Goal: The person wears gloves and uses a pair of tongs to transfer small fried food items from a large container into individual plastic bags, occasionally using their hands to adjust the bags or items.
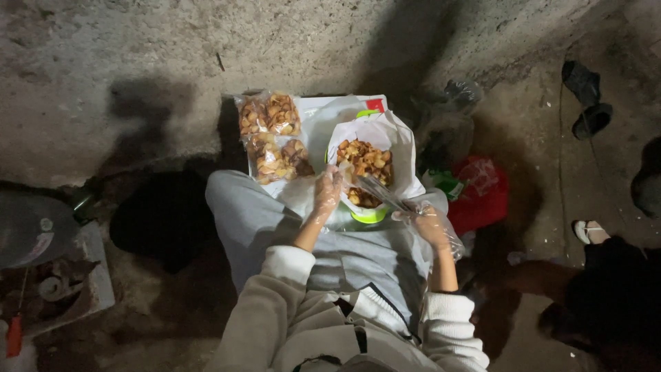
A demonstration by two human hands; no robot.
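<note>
Both my hands wear thin clear plastic gloves. My left hand [328, 193] reaches up to the near rim of a white-lined container [399, 148] full of golden fried snack pieces [365, 162], fingers bent at a small clear bag there. My right hand [428, 222] grips the end of that crumpled clear bag [382, 193], which stretches from it toward the container. Filled clear packets of the same snacks [274, 136] lie side by side to the left of the container, on a white sheet [318, 110]. The container rests by my grey-trousered knees [255, 213].
A red bag [482, 193] and a clear plastic bag [447, 117] lie right of the container. Another person's sandalled foot [591, 231] is at the right. Dark shoes [585, 96] lie top right. A grey cylinder [31, 227] and red-handled tool [14, 335] sit at the left on rough concrete.
</note>
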